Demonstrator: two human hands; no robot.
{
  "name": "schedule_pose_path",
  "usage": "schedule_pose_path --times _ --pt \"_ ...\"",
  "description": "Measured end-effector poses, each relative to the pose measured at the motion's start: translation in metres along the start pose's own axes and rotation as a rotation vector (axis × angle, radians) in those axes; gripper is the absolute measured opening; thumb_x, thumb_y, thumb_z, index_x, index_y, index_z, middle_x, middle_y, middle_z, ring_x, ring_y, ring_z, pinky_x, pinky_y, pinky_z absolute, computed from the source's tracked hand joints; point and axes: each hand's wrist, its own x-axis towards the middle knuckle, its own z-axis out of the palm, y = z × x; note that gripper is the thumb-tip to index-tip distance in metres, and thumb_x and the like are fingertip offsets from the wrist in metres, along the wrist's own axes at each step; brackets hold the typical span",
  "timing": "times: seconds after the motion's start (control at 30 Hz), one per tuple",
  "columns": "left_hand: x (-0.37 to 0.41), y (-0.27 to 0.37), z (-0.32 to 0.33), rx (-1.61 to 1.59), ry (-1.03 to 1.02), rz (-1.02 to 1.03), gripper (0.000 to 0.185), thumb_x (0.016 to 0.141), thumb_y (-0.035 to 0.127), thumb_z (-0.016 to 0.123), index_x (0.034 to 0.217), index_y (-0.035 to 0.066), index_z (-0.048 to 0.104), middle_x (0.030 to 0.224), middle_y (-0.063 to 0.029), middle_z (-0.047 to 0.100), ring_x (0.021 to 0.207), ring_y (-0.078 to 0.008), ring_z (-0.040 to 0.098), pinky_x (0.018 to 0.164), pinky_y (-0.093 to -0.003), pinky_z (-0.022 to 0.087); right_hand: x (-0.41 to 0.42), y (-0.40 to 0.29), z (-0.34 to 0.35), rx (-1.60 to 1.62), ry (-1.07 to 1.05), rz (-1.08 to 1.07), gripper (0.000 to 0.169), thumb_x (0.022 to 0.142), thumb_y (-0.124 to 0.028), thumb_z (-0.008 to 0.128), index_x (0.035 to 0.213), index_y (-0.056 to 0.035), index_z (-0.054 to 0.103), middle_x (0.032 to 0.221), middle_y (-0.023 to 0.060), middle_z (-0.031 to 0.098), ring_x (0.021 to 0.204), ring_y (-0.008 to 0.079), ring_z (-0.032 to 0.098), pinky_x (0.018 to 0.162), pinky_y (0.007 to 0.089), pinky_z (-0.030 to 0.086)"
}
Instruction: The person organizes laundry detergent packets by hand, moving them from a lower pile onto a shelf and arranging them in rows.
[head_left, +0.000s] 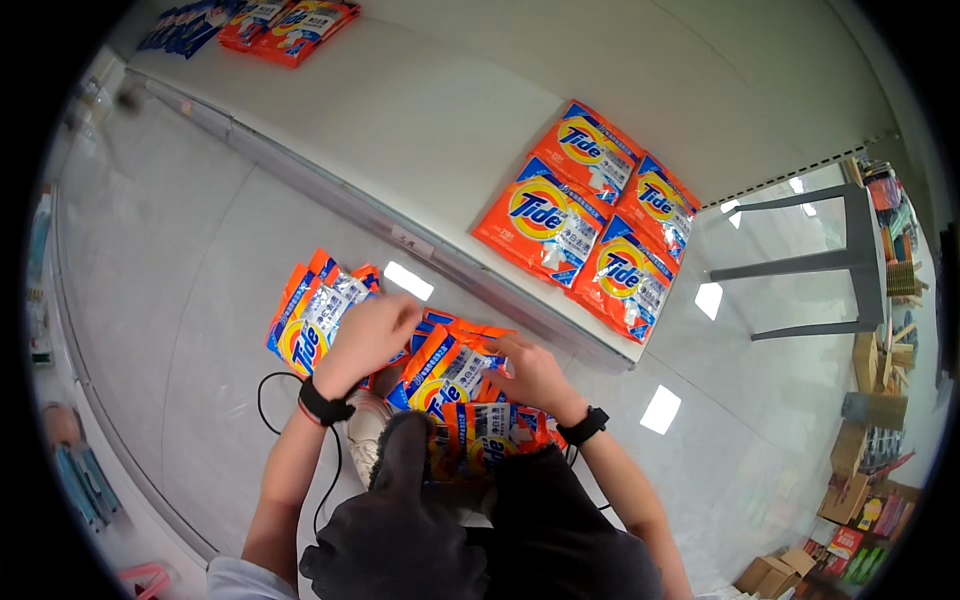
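Observation:
My left hand (381, 330) is blurred over the orange Tide laundry detergent packets; whether it grips one cannot be seen. Under and left of it a fanned stack of Tide packets (306, 326) lies on the floor. My right hand (531, 373) has its thumb and fingers at the right edge of a tilted Tide packet (442, 379) in the middle of the pile. More packets (491, 442) lie closer to my knees, partly covered by my dark trousers. On the low white shelf ahead, several Tide packets (544, 217) lie flat in two columns.
The shelf's front edge (405, 238) carries a small label. More orange packets (300, 30) and blue packets (191, 28) lie at its far left. A grey stool (847, 262) stands at right, near cardboard boxes (844, 495). A black cable (330, 480) runs beside my left shoe (367, 435).

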Motion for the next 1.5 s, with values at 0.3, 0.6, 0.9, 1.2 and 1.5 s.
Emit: schedule_pose_path --times 0.3,0.6,0.9,1.2,1.5 --pt "-0.076 -0.035 0.083 0.213 -0.085 -0.164 0.04 0.074 0.029 0.07 0.099 0.002 0.053 0.079 -0.0141 0.063 0.075 -0.0318 0.063 0.063 -0.0394 0.049 0.014 -0.002 0.03 -0.043 -0.127 0.092 0.044 0.069 -0.025 0.074 0.101 -0.0042 0.051 0.094 0.0128 0.056 0.09 0.0329 0.058 0.071 0.0405 0.05" --pt "-0.068 -0.033 0.076 -0.028 -0.05 0.05 0.027 0.073 0.019 0.069 0.089 0.004 0.053 0.082 -0.0119 0.058 0.078 -0.0335 0.058 0.063 -0.0416 0.045 0.014 0.013 0.04 -0.01 -0.064 0.02 0.045 0.062 -0.016 0.078 0.095 -0.0045 0.049 0.091 0.0113 0.053 0.086 0.0332 0.056 0.072 0.0393 0.048" --pt "-0.051 0.026 0.013 -0.294 -0.074 0.101 0.021 0.075 0.017 0.067 0.072 0.008 0.048 0.058 -0.0056 0.049 0.053 -0.026 0.053 0.049 -0.0327 0.038 0.015 0.001 0.009 0.763 -0.121 0.052 0.036 0.069 -0.002 0.076 0.099 -0.0015 0.057 0.097 0.0059 0.063 0.093 0.0159 0.059 0.08 0.0297 0.049" --pt "-0.021 0.063 -0.049 -0.93 0.203 0.091 0.023 0.079 0.005 0.064 0.1 -0.001 0.055 0.085 -0.0036 0.063 0.081 -0.0116 0.062 0.074 -0.0229 0.049 0.03 -0.035 -0.041 1.005 0.07 0.19 0.041 0.073 0.003 0.071 0.111 -0.0005 0.056 0.107 0.0063 0.062 0.098 0.0146 0.059 0.085 0.0306 0.05" --pt "0.003 0.037 -0.049 -0.528 0.267 0.452 0.027 0.088 0.013 0.058 0.111 0.0 0.061 0.094 -0.0077 0.067 0.084 -0.011 0.062 0.074 -0.0238 0.048 0.057 -0.039 -0.057 1.19 -0.026 0.061 0.048 0.077 0.004 0.066 0.122 -0.0008 0.05 0.117 0.0107 0.057 0.109 0.0205 0.054 0.094 0.0343 0.045"
